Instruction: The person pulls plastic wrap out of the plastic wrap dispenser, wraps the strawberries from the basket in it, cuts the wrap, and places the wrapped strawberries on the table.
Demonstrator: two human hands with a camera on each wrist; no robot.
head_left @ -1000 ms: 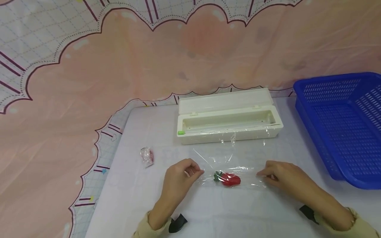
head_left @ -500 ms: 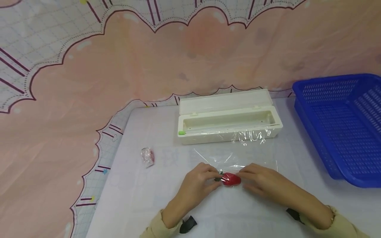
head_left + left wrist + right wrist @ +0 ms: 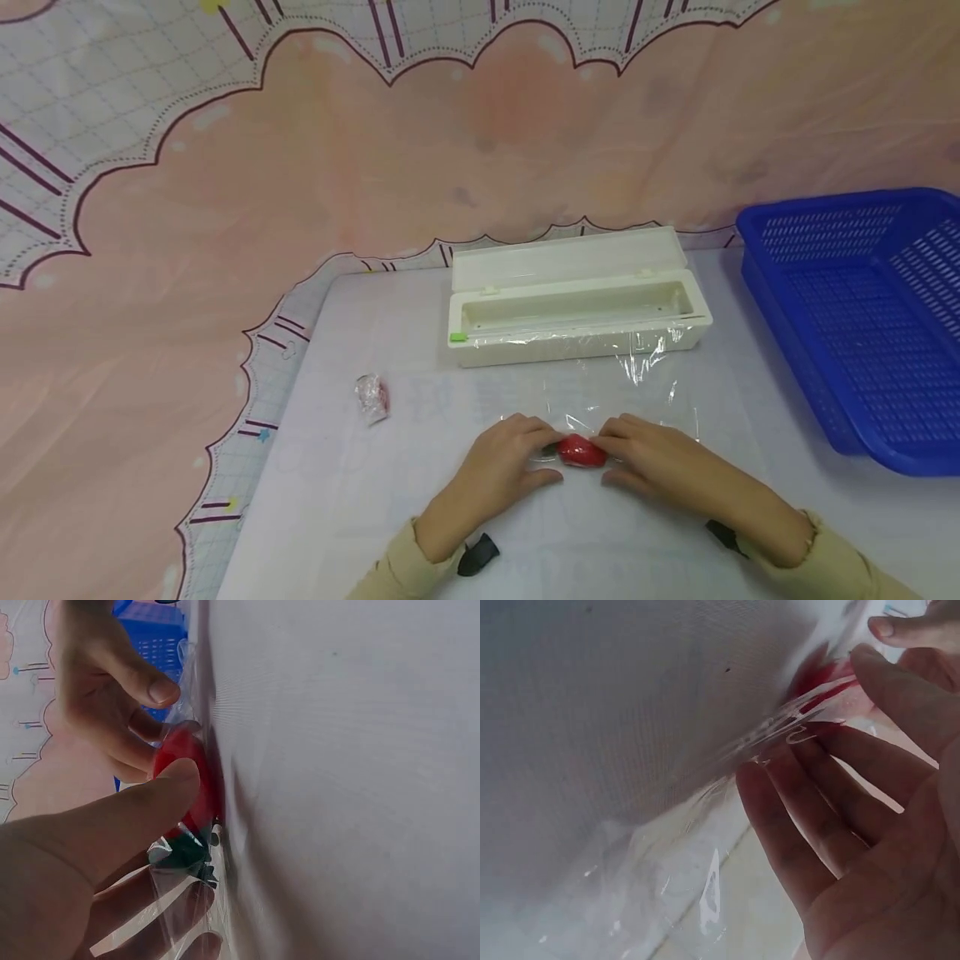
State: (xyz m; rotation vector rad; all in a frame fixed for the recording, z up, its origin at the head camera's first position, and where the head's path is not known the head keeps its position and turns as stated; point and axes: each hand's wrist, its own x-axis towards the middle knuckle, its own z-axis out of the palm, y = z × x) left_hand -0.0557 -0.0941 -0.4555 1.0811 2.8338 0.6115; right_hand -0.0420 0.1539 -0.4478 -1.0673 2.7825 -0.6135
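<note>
A red strawberry (image 3: 581, 451) with green leaves lies on the white table under clear plastic wrap (image 3: 637, 400). The wrap runs back to an open white cling film box (image 3: 577, 346). To the strawberry's left, my left hand (image 3: 498, 471) touches the wrap at the leaf end; its fingers are spread and the thumb is apart from them. On the other side, my right hand (image 3: 660, 458) has its fingertips on the wrap by the red tip. In the right wrist view its fingers (image 3: 832, 795) are fairly straight against the film. The leaves are partly hidden in the head view.
A small film-wrapped reddish item (image 3: 372, 398) lies at the left of the table. The blue plastic basket (image 3: 795, 350) stands at the right. A patterned peach cloth (image 3: 420, 167) hangs behind the table.
Both hands have moved inward from the film's side edges to the two ends of the strawberry. The film's sides have come in with them.
</note>
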